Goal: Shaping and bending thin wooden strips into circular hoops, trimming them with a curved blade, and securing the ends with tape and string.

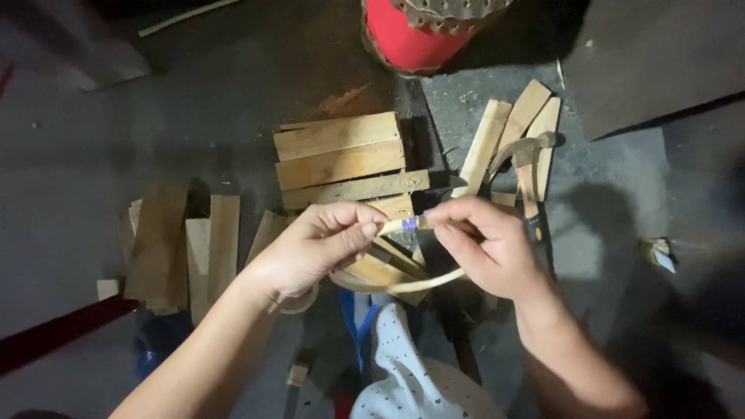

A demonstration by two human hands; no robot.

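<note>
My left hand [314,244] and my right hand [485,244] meet at the middle of the view, both pinching a thin pale strip of cane or bamboo [411,285] bent into a loop. The loop's two ends overlap between my fingertips, where a bit of blue tape [409,224] wraps them. The lower curve of the loop hangs below my hands. A roll of tape [301,301] sits around my left wrist.
Flat wooden slats lie on the dark floor: a stack [341,159] beyond my hands, more slats [182,244] at left, others [516,128] at right. A hammer [528,167] rests on the right slats. A red woven-rimmed container [415,35] stands at the top.
</note>
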